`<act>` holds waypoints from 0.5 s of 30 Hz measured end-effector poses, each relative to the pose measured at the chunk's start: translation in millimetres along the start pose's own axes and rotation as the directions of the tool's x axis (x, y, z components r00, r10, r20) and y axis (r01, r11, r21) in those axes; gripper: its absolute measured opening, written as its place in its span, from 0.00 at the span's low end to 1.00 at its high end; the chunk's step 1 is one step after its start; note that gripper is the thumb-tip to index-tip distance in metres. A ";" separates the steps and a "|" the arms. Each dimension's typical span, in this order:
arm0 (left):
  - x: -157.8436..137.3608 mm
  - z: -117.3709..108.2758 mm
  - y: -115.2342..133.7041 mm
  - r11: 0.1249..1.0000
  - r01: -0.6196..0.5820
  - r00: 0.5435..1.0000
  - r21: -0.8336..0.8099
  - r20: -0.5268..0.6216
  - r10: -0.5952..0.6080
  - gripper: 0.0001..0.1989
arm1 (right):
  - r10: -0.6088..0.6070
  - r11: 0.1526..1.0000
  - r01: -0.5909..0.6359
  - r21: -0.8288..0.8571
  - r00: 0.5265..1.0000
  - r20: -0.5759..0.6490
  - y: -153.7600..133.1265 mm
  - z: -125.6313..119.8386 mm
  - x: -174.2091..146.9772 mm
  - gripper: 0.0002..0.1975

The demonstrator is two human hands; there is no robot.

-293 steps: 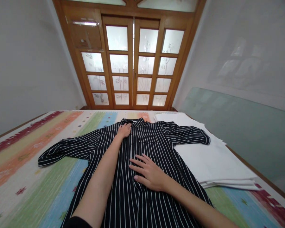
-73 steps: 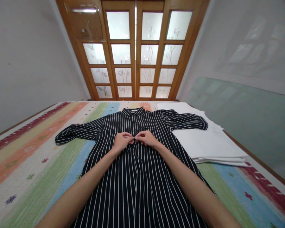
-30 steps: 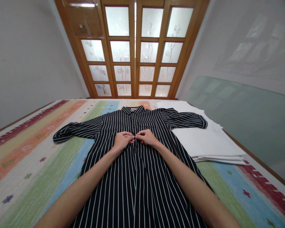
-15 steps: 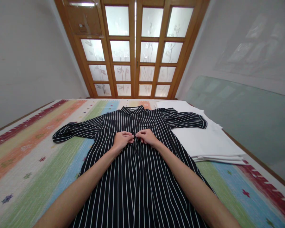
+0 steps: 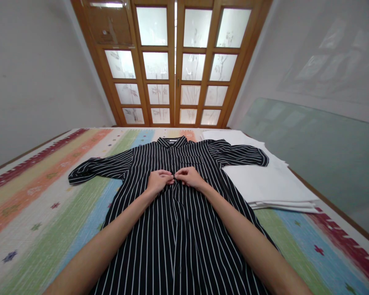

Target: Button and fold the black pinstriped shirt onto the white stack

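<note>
Two fingertip pinches meet over the front of a black shirt with white stripes (image 5: 160,237), which lies face up on a multicoloured striped cloth (image 5: 64,217). The left hand (image 5: 159,181) and the right hand (image 5: 190,178) each grip the shirt between thumb and forefinger at the front opening, their tips almost touching. The hands themselves cover the spot; it may be a button between them or just the fabric edge, and the view does not settle which. The other fingers are curled under and partly out of sight.

The shirt's hem is cut off by the bottom of the view, as are both forearms (image 5: 118,229). A chest pocket (image 5: 190,157) just beyond the right hand blends into the stripes. On the right of the view, one sleeve (image 5: 246,155) lies over a stack of white sheets (image 5: 273,184), hiding part of it. Wooden doors (image 5: 176,61) at the back run out of view at the top; the drawings on their frosted panes are faint.

Inside the collar (image 5: 181,141) sits a pale label (image 5: 173,141), its writing too small to read. A pale mark (image 5: 104,32) on the brown panel (image 5: 110,24), upper left, is likewise illegible.
</note>
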State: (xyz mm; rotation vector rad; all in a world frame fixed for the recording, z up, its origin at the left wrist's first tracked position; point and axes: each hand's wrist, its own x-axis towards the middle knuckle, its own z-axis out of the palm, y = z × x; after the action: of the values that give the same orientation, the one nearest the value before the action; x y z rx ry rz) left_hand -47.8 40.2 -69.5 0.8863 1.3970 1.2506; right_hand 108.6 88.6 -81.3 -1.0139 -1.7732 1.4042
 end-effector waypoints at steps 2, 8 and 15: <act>0.3 -0.8 0.7 1.000 0.015 1.000 -0.013 0.003 -0.015 0.06 | 0.006 1.000 -0.006 -0.008 1.000 0.003 1.2 0.2 0.3 0.05; -1.8 -1.1 4.4 0.999 0.007 1.000 -0.039 0.016 -0.006 0.04 | 0.018 1.000 -0.018 -0.006 1.000 -0.004 0.7 0.9 1.4 0.04; -4.4 -0.1 3.7 0.998 -0.033 0.999 -0.060 0.009 0.033 0.02 | 0.032 0.999 -0.033 -0.019 0.999 -0.037 0.1 3.4 1.9 0.04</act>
State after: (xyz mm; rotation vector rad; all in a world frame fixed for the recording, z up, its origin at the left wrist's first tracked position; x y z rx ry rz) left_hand -47.4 36.7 -65.0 0.8763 1.3354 1.3046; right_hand 104.8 88.6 -82.1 -1.0771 -1.7543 1.3814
